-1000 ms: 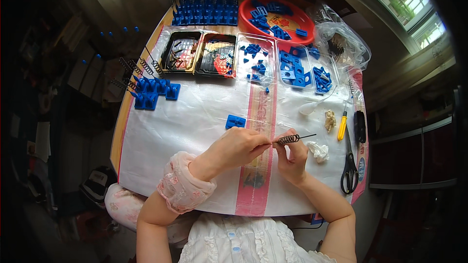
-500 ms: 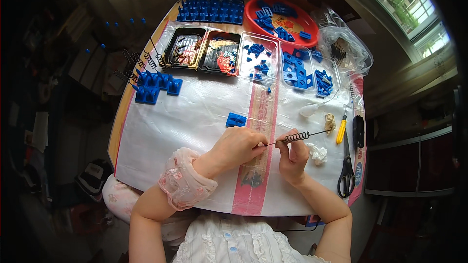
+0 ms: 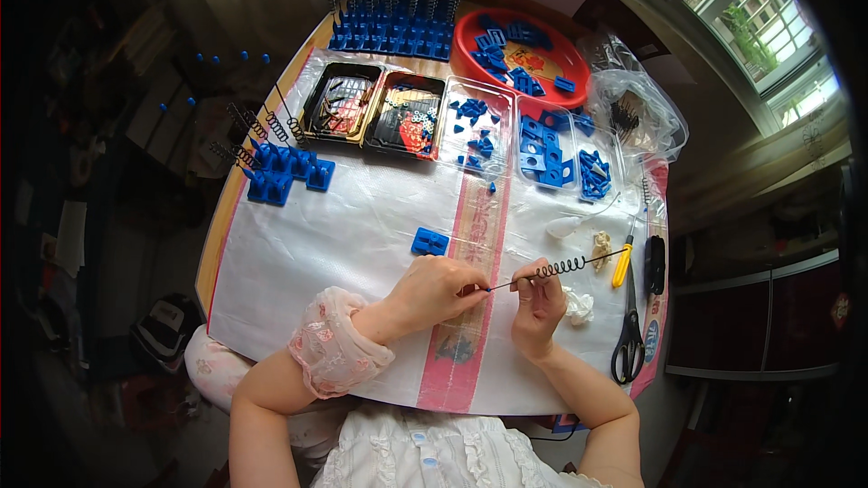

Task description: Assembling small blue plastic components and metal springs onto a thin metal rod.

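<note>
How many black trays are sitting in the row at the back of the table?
2. One black tray is at the left end of the row, holding coiled springs; the second black tray touches its right side, next to the clear trays of blue parts. None seems hidden.

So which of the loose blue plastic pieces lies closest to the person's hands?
The single blue block lying alone on the white sheet, just above the left hand. The other blue pieces sit farther up, in the clear trays and the red dish.

2 black trays w/ colourful labels [image 3: 380, 108] far-centre | 2 clear blister packs [image 3: 520, 140] right of them, blue parts inside | clear plastic bag [image 3: 642, 113] far right | red-pink printed strip [image 3: 466, 298] near-centre on table cover
</note>
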